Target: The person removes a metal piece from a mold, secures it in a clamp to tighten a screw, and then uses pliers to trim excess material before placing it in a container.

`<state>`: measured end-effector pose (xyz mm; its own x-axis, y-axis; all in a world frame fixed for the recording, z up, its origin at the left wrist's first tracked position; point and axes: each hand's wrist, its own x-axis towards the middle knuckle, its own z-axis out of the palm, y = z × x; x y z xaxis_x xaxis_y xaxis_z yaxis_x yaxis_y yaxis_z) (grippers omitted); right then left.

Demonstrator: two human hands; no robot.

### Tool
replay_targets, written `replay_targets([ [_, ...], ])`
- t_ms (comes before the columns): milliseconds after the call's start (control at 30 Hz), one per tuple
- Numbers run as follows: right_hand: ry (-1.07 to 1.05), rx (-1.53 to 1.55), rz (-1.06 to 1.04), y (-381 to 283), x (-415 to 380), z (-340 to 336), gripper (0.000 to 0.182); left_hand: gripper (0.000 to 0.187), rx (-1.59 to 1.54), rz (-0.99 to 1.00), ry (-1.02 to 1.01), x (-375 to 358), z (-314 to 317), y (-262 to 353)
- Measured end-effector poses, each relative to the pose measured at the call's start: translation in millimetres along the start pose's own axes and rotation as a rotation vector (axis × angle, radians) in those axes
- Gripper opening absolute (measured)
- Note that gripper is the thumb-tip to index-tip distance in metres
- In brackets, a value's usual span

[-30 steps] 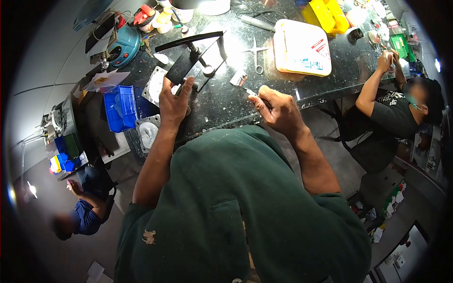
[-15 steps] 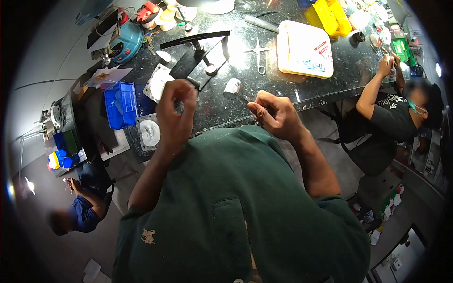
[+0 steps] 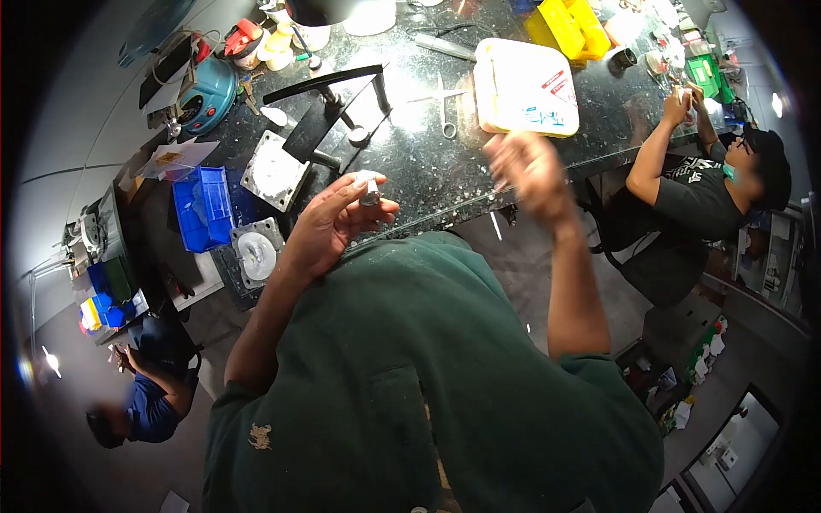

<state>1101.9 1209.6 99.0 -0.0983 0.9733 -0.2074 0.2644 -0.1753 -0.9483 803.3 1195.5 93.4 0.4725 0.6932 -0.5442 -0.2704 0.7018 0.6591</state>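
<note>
My left hand (image 3: 333, 218) is closed around a small piece, white on top and silvery grey below (image 3: 369, 190), held between thumb and fingers just over the bench's front edge. My right hand (image 3: 532, 171), smeared by motion, is up near the lower edge of a white box with red and blue print (image 3: 526, 85); its fingers are too blurred to read. Beyond my left hand stands a black hinged frame (image 3: 333, 107). A square plate with white plaster (image 3: 275, 169) lies beside that frame, and another plate with a round white mould (image 3: 256, 256) sits closer to me.
Scissors (image 3: 445, 107) lie on the speckled dark bench (image 3: 419, 192). A blue bin (image 3: 203, 209) is at left, near a teal machine (image 3: 209, 94). Yellow bins (image 3: 573, 30) stand at the back. One person (image 3: 693, 179) sits at right, another (image 3: 154, 402) at lower left.
The small white and grey piece, earlier at the end of a thin dark item in my right hand, is now in my left hand. My right hand has moved up and right.
</note>
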Motion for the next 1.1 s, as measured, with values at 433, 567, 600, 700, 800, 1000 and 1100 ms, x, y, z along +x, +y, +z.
replay_targets([
  [433,0.567,-0.413,0.168,131.2,78.9,-128.5,0.034,0.040,-0.151,0.050,0.043,-20.4,-22.4,-13.5],
  [567,0.515,-0.574,-0.059,105.6,46.0,-88.0,0.031,0.039,-0.166,0.044,0.036,-25.4,-26.2,-16.3],
  [600,0.496,-0.559,-0.050,101.8,37.1,-77.1,0.031,0.039,-0.160,0.048,0.059,-26.0,-27.1,-17.1],
  [700,0.488,-0.542,-0.002,94.8,9.7,-48.4,0.029,0.038,-0.163,0.061,0.092,-27.9,-27.1,-18.1],
  [800,0.476,-0.548,-0.004,85.6,-18.2,-30.5,0.027,0.037,-0.172,0.066,0.104,-29.5,-28.5,-19.9],
  [1000,0.334,-0.385,0.057,69.0,-38.5,13.1,0.029,0.038,-0.150,0.061,0.128,-21.9,-37.7,-26.6],
  [1100,0.354,-0.379,0.029,57.3,-28.9,30.0,0.034,0.041,-0.134,0.072,0.152,-18.2,-37.4,-27.5],
])
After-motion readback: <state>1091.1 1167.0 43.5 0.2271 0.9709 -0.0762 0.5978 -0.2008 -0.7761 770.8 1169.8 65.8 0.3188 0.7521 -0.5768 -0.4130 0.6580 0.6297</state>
